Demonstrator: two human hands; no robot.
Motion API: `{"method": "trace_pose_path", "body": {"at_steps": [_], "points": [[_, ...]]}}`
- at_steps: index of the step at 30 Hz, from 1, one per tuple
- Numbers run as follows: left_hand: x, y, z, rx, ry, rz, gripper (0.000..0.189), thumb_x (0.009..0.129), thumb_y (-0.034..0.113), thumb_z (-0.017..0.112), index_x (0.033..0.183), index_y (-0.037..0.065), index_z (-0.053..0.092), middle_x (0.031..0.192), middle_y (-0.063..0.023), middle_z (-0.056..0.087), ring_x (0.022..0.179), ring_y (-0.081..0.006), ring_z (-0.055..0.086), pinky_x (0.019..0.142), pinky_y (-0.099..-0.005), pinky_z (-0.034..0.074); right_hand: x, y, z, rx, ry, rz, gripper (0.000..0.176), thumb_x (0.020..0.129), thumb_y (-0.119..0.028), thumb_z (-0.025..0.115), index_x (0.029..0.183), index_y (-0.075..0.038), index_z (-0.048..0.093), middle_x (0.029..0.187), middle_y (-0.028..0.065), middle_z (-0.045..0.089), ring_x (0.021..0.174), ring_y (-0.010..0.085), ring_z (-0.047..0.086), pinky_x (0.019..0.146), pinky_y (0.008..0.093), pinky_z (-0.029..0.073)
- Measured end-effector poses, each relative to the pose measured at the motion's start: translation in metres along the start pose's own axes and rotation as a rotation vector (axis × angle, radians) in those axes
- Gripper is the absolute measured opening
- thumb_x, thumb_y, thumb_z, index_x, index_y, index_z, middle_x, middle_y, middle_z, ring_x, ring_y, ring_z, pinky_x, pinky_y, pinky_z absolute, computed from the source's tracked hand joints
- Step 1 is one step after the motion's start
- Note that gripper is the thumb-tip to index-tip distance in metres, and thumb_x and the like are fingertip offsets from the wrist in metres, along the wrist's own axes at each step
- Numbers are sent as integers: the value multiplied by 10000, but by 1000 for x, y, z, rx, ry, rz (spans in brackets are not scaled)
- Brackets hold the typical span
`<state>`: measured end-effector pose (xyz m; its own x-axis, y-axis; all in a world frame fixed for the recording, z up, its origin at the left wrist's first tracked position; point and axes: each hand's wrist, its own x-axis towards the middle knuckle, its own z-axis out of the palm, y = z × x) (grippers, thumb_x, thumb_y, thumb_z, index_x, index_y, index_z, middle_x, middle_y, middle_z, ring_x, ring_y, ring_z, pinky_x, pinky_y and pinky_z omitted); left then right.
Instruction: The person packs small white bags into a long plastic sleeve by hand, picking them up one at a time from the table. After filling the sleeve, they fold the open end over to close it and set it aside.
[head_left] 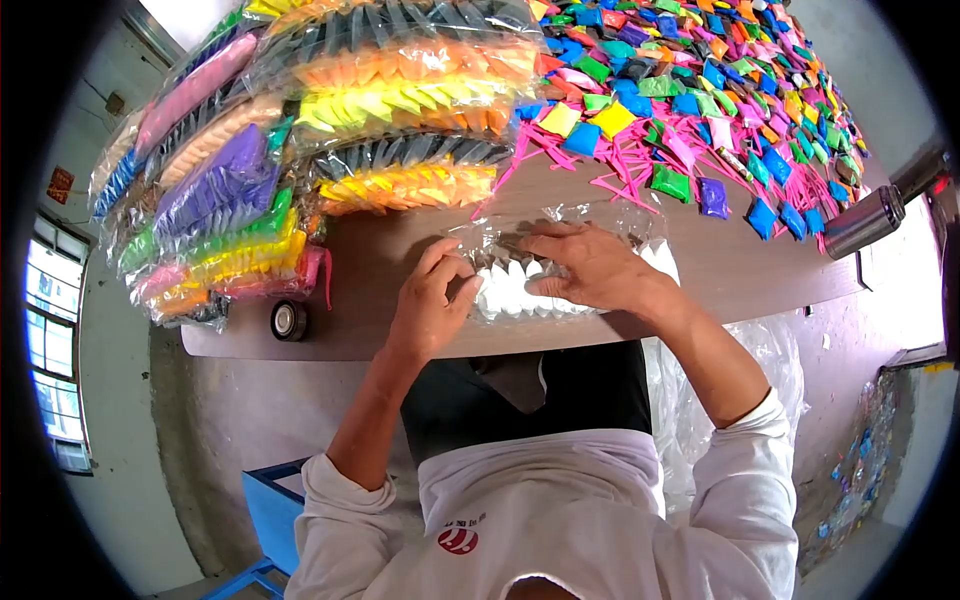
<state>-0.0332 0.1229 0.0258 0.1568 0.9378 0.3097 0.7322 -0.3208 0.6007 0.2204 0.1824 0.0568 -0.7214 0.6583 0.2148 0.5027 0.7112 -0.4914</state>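
Clear bag [495, 232] lies flat on the bench [370, 260], nr the front edge, directly before the person; white pieces [520, 290] stand in a row in it, w/ more showing past the R hand [595, 265]. L hand [435, 290] is at the bag's L end, fingers curled, thumb twd the row; can't tell if they pinch film or just touch it. R hand lies palm down over the bag, fingers loosely spread, not clenched. Row prob. runs unbroken under that palm, tho the hand and film glare hide it.

Step in hand looks like settling the row. To do it well: brace the L end lightly, smooth w/ flat fingers from middle outward, no nails, so film doesn't snag and pieces don't ride over each other. Check tips line up b4 any lift. Mind stray pink sticks [630, 165] and colored packets [665, 85] just beyond; filled bags [400, 110] are stacked L.
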Motion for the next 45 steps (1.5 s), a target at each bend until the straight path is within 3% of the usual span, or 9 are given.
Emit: {"method": "trace_pose_path", "body": {"at_steps": [6, 8, 17, 23, 30, 32, 35, 42, 45], "points": [[0, 1, -1, -7, 14, 27, 183, 842, 158, 747, 942, 38, 653, 1292, -176, 579, 1075, -351, 631, 886, -395, 517, 8, 3, 14, 99, 16, -106, 239, 881, -158, 656, 1091, -45, 639, 1054, 147, 676, 1017, 378, 630, 889, 457, 491], [2, 14, -5, -10, -34, 10, 184, 831, 100, 750, 933, -7, 639, 1294, -188, 568, 1100, -316, 618, 942, -374, 481, 7, 2, 20, -4, 131, -225, 157, 890, -138, 629, 999, -25, 617, 1010, 157, 667, 959, 379, 630, 841, 466, 500], [4, 12, 2, -88, -23, 23, 168, 856, 89, 721, 954, -15, 633, 1276, -199, 577, 1072, -325, 628, 921, -367, 485, 13, -4, 16, 130, 51, -43, 179, 907, -104, 575, 1060, -28, 522, 825, 241, 641, 810, 462, 617, 724, 537, 476], [8, 12, 1, -114, -58, 29, 142, 924, 79, 633, 1009, -33, 615, 1087, -187, 656, 993, -331, 641, 874, -370, 495, 18, 1, 17, 219, 21, -10, 134, 878, -62, 554, 1004, -23, 531, 835, 244, 636, 832, 466, 604, 707, 537, 454], [7, 3, 3, -105, -86, -31, 200, 990, 142, 558, 1049, -44, 604, 1005, -207, 654, 923, -333, 644, 828, -371, 499, 22, -8, 15, 205, -15, 70, 125, 853, -39, 549, 974, -27, 578, 832, 242, 635, 828, 461, 597, 704, 522, 453], [8, 2, 1, -81, -76, -95, 198, 972, 159, 558, 1045, -20, 599, 964, -212, 653, 936, -418, 609, 811, -440, 487, 22, -5, 19, 254, 3, 76, 149, 834, -24, 542, 959, -26, 624, 849, 244, 641, 835, 460, 601, 713, 516, 458], [9, 0, 0, -108, -30, -128, 180, 966, 150, 570, 995, -24, 608, 937, -202, 649, 918, -405, 610, 807, -437, 487, 25, -2, 21, 210, -46, 77, 173, 814, -13, 542, 944, -24, 655, 869, 240, 651, 856, 452, 612, 735, 512, 472], [21, 30, 4, -213, -12, 23, 156, 924, 125, 638, 893, -25, 605, 1022, -178, 633, 886, -367, 613, 796, -403, 493, 27, -4, 28, 202, 59, 25, 167, 793, -33, 585, 928, -33, 683, 889, 236, 667, 879, 439, 629, 756, 513, 490], [28, 41, 12, -138, -58, 67, 146, 914, 121, 653, 915, -16, 604, 1075, -167, 624, 875, -363, 615, 781, -402, 494, 29, -1, 29, 209, -12, 117, 175, 796, -43, 597, 942, -38, 692, 917, 232, 672, 894, 438, 630, 772, 511, 495]]}}
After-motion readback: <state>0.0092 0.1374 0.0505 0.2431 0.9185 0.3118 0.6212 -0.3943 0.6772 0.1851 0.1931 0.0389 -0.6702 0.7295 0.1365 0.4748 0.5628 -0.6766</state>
